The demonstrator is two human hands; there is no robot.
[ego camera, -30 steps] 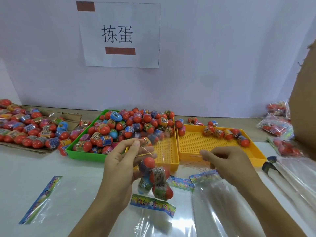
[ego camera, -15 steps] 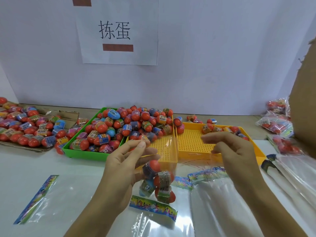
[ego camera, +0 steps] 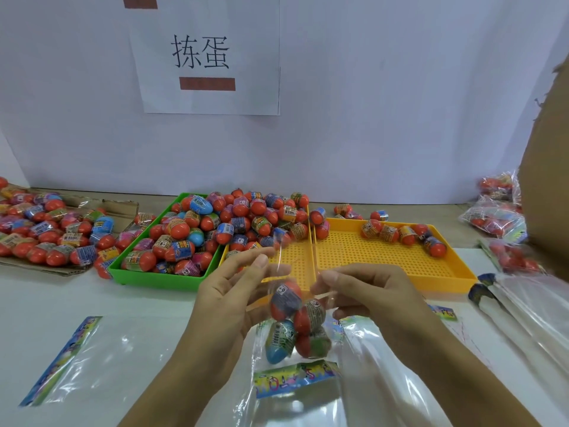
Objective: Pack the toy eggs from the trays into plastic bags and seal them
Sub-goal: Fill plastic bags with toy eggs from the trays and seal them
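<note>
While the table (ego camera: 129,303) carries a green tray (ego camera: 154,277) and yellow tray (ego camera: 400,272), both hands hold one clear bag (ego camera: 295,322).
Left hand (ego camera: 234,291) and right hand (ego camera: 366,294) pinch its top, raised above the table; four toy eggs (ego camera: 309,315) sit inside.

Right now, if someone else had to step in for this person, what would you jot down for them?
Left hand and right hand: each has a grip on the top of the clear bag, held above the table.
Bag: about four toy eggs inside, not yet sealed.
Green tray: heaped with eggs. Right yellow tray: a few eggs along its far edge.
Filled bags far right.
Left: seal this bag, pack the rest.
</note>
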